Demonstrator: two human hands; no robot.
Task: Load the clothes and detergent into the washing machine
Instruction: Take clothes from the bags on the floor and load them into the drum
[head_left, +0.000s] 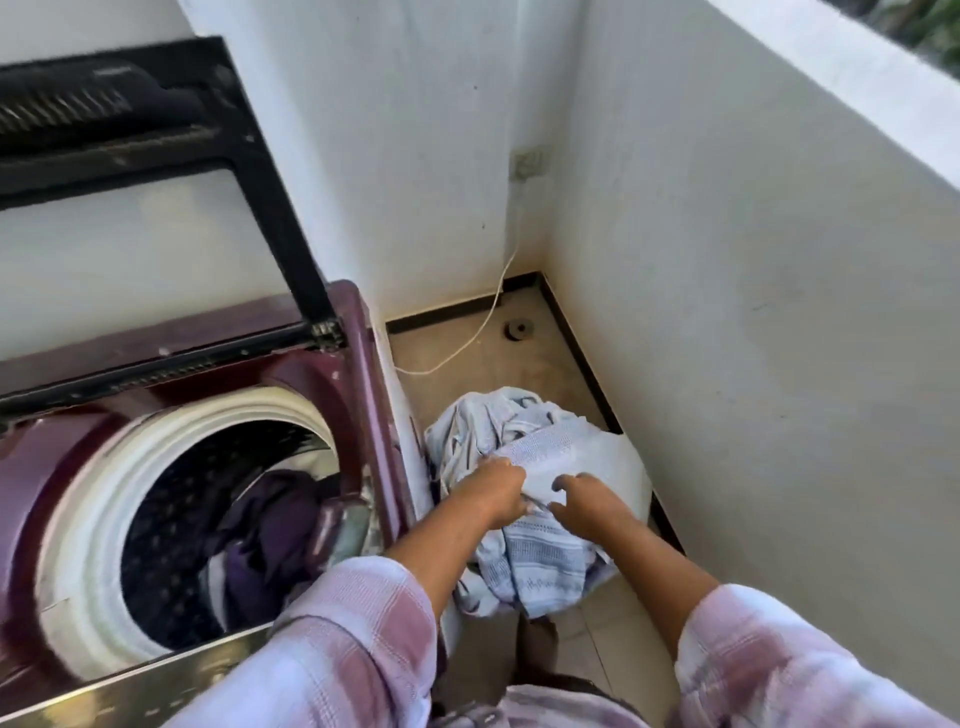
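A maroon top-loading washing machine (358, 374) stands at the left with its black-framed lid (270, 197) raised. Dark purple clothes (265, 530) lie in its drum. To its right a pile of pale blue and white clothes (540, 561) rests on the floor. My left hand (496, 491) is closed on the white cloth at the top of the pile. My right hand (587, 501) sits just beside it with fingers curled into the same cloth. No detergent is in sight.
White walls close in at the back and right, forming a narrow corner. A thin white cable (488, 312) runs from a wall socket (527, 163) down to the tiled floor. A small dark floor drain (518, 330) sits near the corner.
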